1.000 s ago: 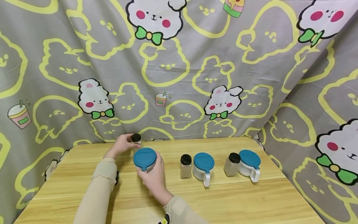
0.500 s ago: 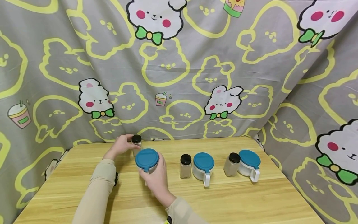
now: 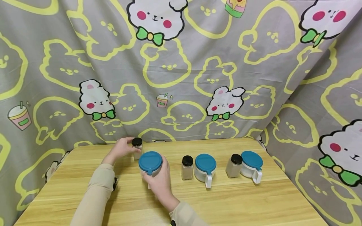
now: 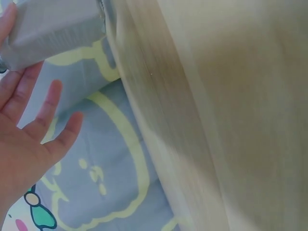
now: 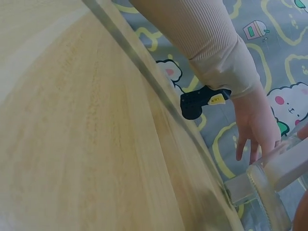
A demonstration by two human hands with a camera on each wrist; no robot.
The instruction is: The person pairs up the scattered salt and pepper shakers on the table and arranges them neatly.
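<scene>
Left hand (image 3: 120, 149) grip round spice jar (image 3: 137, 147), right hand (image 3: 158, 179) grip clasping blue-lidded pot (image 3: 150, 163), head view only

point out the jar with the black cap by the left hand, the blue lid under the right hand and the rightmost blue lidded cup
black-capped jar (image 3: 137, 142), head view, on its cap
blue lid (image 3: 150, 161), head view, middle of its top
rightmost blue-lidded cup (image 3: 251, 160), head view, on its lid

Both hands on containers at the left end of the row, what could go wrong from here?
1. The left hand holds the small black-capped jar right behind the blue-lidded pot; moving either may knock the other.
2. The right hand grips the pot from the near side, below the lid; whether the lid is latched is not visible, so it could pop open if lifted.
3. The next black-capped jar stands close on the right; a sideways slide might tip it.
</scene>
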